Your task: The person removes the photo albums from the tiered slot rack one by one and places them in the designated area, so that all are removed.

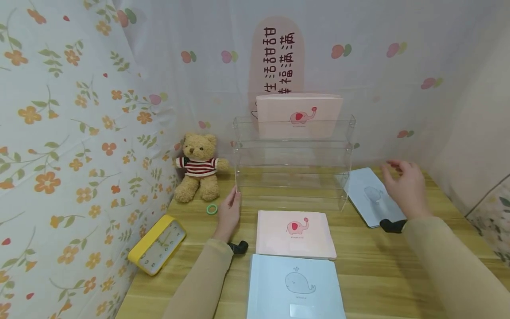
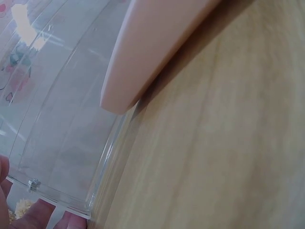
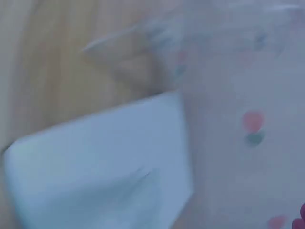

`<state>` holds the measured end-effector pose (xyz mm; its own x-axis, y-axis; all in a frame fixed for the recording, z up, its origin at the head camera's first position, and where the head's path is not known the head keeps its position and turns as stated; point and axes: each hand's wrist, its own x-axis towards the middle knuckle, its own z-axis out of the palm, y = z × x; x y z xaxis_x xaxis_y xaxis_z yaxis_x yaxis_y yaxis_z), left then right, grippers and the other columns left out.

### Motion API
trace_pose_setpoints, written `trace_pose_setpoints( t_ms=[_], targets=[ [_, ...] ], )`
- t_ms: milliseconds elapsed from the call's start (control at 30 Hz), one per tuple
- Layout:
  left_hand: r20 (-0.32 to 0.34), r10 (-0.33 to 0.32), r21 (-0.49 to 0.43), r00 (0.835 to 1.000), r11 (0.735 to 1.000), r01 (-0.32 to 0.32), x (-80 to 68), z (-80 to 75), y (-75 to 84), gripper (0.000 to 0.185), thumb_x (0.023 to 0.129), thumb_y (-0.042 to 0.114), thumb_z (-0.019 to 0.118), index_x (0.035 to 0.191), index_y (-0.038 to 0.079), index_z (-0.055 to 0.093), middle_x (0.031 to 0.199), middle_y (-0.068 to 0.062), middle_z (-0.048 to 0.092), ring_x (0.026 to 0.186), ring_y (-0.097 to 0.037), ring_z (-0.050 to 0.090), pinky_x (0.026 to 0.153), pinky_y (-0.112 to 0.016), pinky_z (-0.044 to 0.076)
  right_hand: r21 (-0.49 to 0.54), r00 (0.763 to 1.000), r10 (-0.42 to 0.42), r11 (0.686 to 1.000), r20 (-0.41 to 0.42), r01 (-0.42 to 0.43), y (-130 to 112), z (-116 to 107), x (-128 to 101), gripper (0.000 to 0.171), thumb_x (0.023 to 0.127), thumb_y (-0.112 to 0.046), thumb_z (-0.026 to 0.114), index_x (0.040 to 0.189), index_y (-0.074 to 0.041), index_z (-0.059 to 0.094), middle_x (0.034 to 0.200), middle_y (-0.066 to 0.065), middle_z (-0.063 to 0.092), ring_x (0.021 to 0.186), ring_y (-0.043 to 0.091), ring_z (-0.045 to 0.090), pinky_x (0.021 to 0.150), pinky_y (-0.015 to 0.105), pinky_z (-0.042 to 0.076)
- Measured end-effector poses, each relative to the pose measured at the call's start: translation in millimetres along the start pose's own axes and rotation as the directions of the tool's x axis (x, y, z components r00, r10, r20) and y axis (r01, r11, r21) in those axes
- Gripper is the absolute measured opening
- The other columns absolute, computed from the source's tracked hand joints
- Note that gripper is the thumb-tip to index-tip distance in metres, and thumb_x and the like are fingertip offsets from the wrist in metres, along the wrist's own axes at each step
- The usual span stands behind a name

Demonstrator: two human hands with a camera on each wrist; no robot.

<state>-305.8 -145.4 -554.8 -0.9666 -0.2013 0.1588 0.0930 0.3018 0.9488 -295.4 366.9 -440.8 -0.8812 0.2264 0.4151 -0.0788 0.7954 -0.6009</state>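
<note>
A clear acrylic tiered shelf (image 1: 292, 170) stands at the back of the wooden table (image 1: 398, 261). A pink elephant book (image 1: 299, 116) stands upright on its top tier. My left hand (image 1: 233, 204) touches the shelf's front left corner with straight fingers; its fingertips (image 2: 38, 217) show against the acrylic shelf (image 2: 62, 133) in the left wrist view. My right hand (image 1: 400, 179) hovers with loose fingers over a blue book (image 1: 364, 192) lying to the right of the shelf. The right wrist view is blurred and shows that blue book (image 3: 95, 176).
A second pink elephant book (image 1: 295, 234) and a blue whale book (image 1: 295, 288) lie flat in front of the shelf. A teddy bear (image 1: 199, 168), a green ring (image 1: 212, 209) and a yellow clock (image 1: 157, 243) sit at the left by the flowered curtain.
</note>
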Motion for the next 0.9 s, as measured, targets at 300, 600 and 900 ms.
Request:
trace_pose_setpoints(
  t_ms=[300,600,900],
  targets=[
    [-0.01,-0.002,-0.008,1.0,1.0,0.002,0.3,-1.8,-1.8,0.05,0.116,0.044,0.056,0.162,0.026,0.057,0.162,-0.008,0.062,0.153,-0.034,0.057,0.125,-0.056,0.049,0.158,0.988,-0.142,0.976,-0.055,0.149,-127,-18,60,0.065,0.108,-0.049,0.067,0.156,-0.006,0.056,0.158,0.02,0.059,0.142,0.044,0.059,0.124,0.061,0.047],
    [-0.011,0.0,-0.007,1.0,1.0,0.0,1.3,-1.1,-3.2,0.05,0.116,0.043,0.057,0.162,0.024,0.058,0.162,-0.009,0.062,0.153,-0.034,0.056,0.126,-0.056,0.048,0.143,0.974,-0.223,0.966,0.049,0.214,-212,-16,101,0.07,0.107,-0.048,0.069,0.166,-0.016,0.049,0.172,0.011,0.049,0.156,0.037,0.05,0.131,0.058,0.042],
    [-0.009,0.015,-0.024,1.0,1.0,-0.015,0.2,-1.1,0.2,0.049,0.115,0.04,0.059,0.161,0.021,0.059,0.161,-0.011,0.062,0.153,-0.035,0.057,0.125,-0.056,0.047,0.176,0.962,-0.134,0.98,0.239,0.092,-246,-3,126,0.075,0.105,-0.046,0.073,0.171,-0.031,0.042,0.174,0.006,0.047,0.162,0.033,0.042,0.133,0.056,0.04]
  ],
)
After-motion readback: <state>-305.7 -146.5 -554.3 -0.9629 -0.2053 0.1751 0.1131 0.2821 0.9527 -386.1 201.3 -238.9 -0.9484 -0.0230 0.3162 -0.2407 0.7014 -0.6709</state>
